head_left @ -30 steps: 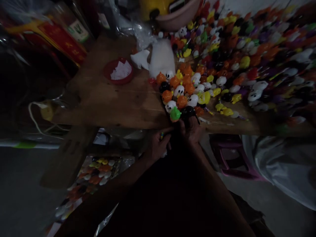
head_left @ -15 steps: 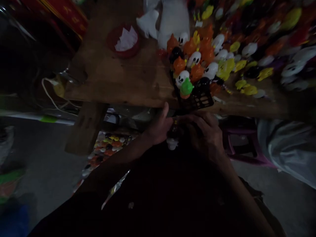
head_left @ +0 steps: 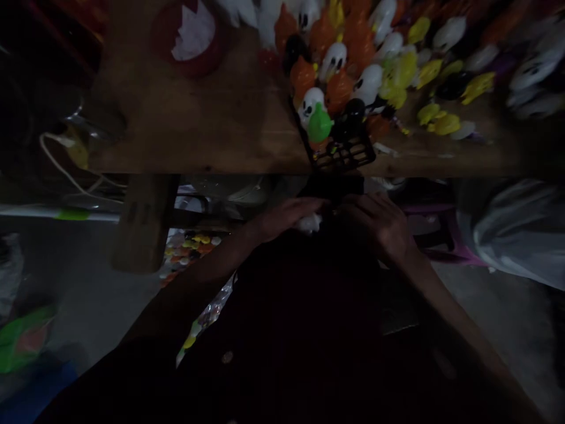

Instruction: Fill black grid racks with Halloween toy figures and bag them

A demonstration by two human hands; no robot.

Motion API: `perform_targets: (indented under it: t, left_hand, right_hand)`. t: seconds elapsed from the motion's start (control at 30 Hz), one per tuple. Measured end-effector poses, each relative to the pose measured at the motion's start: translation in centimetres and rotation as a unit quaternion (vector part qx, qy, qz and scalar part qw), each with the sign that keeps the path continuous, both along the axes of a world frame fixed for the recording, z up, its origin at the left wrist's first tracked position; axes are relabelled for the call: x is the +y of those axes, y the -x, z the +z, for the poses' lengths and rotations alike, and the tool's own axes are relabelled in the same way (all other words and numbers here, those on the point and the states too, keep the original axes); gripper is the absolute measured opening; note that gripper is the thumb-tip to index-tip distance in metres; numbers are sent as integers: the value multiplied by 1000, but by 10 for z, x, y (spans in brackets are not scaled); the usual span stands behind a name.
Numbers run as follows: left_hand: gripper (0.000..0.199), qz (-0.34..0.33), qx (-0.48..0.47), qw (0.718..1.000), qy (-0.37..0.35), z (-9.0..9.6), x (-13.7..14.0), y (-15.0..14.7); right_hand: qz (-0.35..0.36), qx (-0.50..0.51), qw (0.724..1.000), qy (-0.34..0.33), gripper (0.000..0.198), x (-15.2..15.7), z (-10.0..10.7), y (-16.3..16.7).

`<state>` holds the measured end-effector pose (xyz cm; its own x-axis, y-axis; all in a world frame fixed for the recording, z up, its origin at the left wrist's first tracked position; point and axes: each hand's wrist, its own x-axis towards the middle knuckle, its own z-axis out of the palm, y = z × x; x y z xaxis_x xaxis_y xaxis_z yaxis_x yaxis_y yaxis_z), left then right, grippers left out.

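Below the table's front edge, my left hand [head_left: 286, 217] is closed around a small white toy figure [head_left: 309, 223], whose pale end shows under the fingers. My right hand [head_left: 378, 222] is close beside it, fingers curled and pressed together; what they pinch is lost in the dark. Just above both hands, a black plastic grid basket [head_left: 364, 156] sits at the table edge. It is heaped with toy figures: orange pumpkins [head_left: 339, 89], white ghosts and skulls [head_left: 312, 100], and a green one [head_left: 319, 123] in front.
A large pile of mixed toys [head_left: 445, 76] covers the wooden table [head_left: 198, 129] at the right. A red bowl [head_left: 212, 62] with white pieces stands at the left. Below are a wooden leg [head_left: 143, 229], a purple stool [head_left: 445, 235], a grey-white sack [head_left: 521, 229] and more toys [head_left: 189, 250].
The view has shifted, so the table sits higher in the picture. My left thumb no longer points up; the fingers now lie over the white figure. My right hand stays close beside it.
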<state>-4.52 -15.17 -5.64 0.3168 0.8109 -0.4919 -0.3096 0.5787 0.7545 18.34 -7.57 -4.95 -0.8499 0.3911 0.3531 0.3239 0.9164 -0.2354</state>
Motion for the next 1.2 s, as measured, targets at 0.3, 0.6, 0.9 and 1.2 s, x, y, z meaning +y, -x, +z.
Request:
perform_targets:
  t: [0.3, 0.6, 0.9, 1.2]
  left_hand:
    - [57, 50, 234, 946, -220, 1, 0, -15]
    - [48, 61, 275, 922, -265, 15, 9, -27]
    - [42, -21, 405, 809, -426, 49, 20, -28]
    - [26, 39, 616, 516, -593, 120, 81, 2]
  right_hand:
    - [-132, 55, 990, 13, 24, -12, -6, -14]
    - [-226, 116, 967, -34, 21, -13, -21, -10]
    - [-163, 134, 962, 173, 20, -18, -13, -12]
    - [-298, 306, 882, 200, 25, 47, -18, 26]
